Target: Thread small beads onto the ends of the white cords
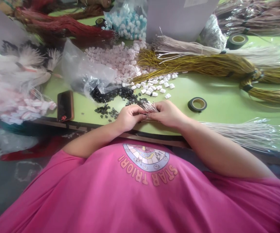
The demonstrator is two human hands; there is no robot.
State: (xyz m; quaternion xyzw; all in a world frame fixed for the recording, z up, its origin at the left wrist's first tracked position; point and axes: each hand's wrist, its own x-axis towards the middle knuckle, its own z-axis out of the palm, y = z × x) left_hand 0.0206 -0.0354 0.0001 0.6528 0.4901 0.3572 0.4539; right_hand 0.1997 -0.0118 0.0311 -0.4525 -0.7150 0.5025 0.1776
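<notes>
My left hand [128,117] and my right hand [167,113] meet at the near edge of the green table [217,100]. Both are closed around a thin bundle of pale wires [147,106] whose metal tips fan out between the thumbs. The wires trail off to the right under my right forearm as a long pale sheaf [247,132]. Just beyond my left hand lie small black connector pieces [110,97], some spilling from a clear plastic bag [86,71]. Small white connector pieces [154,85] are scattered just past my fingers.
A roll of dark tape [197,104] lies right of my hands, another [237,40] at the back. Yellow wire bundles [203,64] cross the table's right half, red wires [64,27] the far left. A phone [65,105] lies left. A pink connector heap [120,60] sits mid-table.
</notes>
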